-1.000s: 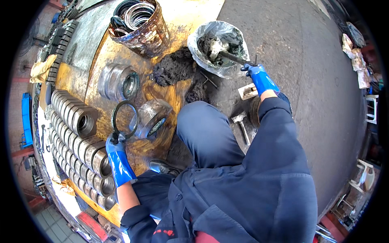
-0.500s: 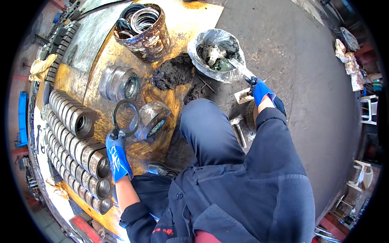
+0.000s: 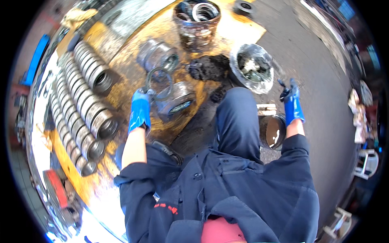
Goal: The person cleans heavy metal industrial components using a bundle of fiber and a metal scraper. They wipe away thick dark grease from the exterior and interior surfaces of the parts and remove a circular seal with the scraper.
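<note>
My left hand (image 3: 140,106), in a blue glove with dark fingertips, grips a thin dark ring (image 3: 170,90) held upright. Behind that ring lies a short metal cylinder (image 3: 178,97) on its side, and a second cylinder (image 3: 156,54) lies farther back. My right hand (image 3: 291,101), gloved alike, hovers to the right of a round tub lined with clear plastic (image 3: 264,87). Its fingers look apart and blurred, and I see nothing held in them. A faint clear streak shows between tub and hand. Dark grease (image 3: 208,68) is heaped left of the tub.
Rows of metal cylinders (image 3: 87,99) line the left side of the stained board. A rusty bucket of rings (image 3: 197,36) stands at the back, near a dark round part (image 3: 244,7). By my knee sit a round can (image 3: 272,131) and a pale flat tool (image 3: 266,108).
My view has swung, shifting the scene rightward. My right hand has drawn away from the lined tub and let go of the clear plastic strip. My left hand still holds the ring.
</note>
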